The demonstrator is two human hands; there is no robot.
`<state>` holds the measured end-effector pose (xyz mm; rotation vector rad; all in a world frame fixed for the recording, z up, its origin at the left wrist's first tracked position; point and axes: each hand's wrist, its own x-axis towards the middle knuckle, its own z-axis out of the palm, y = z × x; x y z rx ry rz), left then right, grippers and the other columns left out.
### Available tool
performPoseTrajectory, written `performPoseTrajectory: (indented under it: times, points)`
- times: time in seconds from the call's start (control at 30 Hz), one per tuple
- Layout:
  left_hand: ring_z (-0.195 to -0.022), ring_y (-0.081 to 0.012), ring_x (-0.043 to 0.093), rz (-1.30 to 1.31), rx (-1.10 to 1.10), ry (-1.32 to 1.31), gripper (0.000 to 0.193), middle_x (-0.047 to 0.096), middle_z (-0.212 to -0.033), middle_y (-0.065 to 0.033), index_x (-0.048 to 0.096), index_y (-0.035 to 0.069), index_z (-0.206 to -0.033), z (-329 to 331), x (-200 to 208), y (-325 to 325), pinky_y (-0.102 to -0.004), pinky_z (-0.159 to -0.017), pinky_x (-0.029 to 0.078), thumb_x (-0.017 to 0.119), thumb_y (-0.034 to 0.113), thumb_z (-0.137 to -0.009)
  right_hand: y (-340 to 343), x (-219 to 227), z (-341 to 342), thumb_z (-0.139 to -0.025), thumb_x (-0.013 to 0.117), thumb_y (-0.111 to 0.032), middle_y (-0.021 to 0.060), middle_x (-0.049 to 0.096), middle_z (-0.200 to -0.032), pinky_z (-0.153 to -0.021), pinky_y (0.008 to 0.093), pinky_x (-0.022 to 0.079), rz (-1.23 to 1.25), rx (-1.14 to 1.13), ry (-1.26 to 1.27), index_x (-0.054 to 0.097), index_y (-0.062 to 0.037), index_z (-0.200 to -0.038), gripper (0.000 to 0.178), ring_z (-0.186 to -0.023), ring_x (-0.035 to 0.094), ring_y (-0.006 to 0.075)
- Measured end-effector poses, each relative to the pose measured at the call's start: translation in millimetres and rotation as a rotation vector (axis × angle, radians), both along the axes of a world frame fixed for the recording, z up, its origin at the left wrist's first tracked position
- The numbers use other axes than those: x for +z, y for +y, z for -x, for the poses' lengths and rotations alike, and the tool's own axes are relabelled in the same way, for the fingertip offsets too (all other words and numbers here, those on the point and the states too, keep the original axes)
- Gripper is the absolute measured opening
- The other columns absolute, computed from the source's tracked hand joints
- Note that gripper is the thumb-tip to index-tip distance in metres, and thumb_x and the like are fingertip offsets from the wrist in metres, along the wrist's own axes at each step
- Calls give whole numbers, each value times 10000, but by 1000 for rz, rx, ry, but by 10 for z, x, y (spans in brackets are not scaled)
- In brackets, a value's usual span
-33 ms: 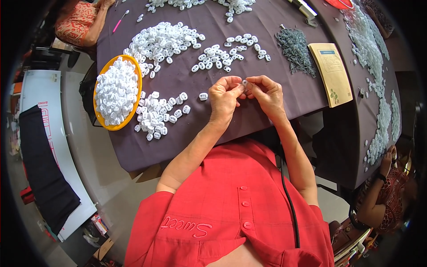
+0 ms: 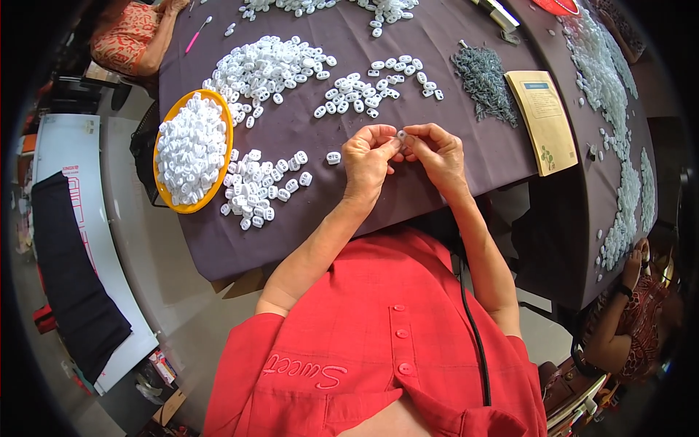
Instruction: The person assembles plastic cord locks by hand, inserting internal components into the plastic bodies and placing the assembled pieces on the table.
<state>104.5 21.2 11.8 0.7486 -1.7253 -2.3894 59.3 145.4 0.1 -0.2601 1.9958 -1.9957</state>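
Note:
My left hand (image 2: 366, 154) and my right hand (image 2: 439, 155) meet above the near edge of the table, fingertips pinched together. Between them they grip a small white plastic piece (image 2: 401, 135), mostly covered by the fingers. Just left of my left hand lies a single white two-holed piece (image 2: 333, 158). Farther left spreads a loose heap of similar white pieces (image 2: 256, 186). Beyond my hands are a scattered group of white two-holed pieces (image 2: 357, 95) and, to the right, a pile of small grey springs (image 2: 483, 81).
An orange-rimmed basket (image 2: 166, 195) heaped with white pieces sits at the table's left edge. A larger white heap (image 2: 269, 65) lies behind. A tan booklet (image 2: 540, 120) rests at right, near another table with translucent pieces (image 2: 626, 211). Other people sit at far left and right.

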Motion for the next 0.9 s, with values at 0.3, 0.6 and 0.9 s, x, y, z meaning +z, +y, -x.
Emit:
performPoseTrajectory:
  times: [0.3, 0.6, 0.9]
  points:
    - [-563, -63, 587, 3, -4, -18, 65, 637, -743, -28, 604, 30, -858, -2, 17, 20, -173, -411, 416, 633, 29, -800, 14, -15, -21, -831, 624, -45, 46, 656, -784, -581, 189, 515, 64, -41, -41, 637, 20, -964, 148, -662, 621, 77]
    - [-547, -47, 557, 65, -28, -25, 61, 624, -724, -21, 605, 29, -855, 2, -16, 10, -167, -390, 401, 631, 40, -801, 5, 4, -12, -829, 628, -47, 54, 659, -784, -572, 198, 521, 72, -52, -69, 640, 18, -956, 143, -665, 630, 86]
    - [-555, -55, 569, 26, 2, -25, 74, 619, -722, -26, 597, 19, -869, 17, -22, -1, -168, -384, 405, 627, 30, -802, -11, 2, -30, -840, 611, -40, 57, 659, -781, -571, 194, 517, 11, -42, -46, 633, 17, -954, 129, -675, 637, 94]
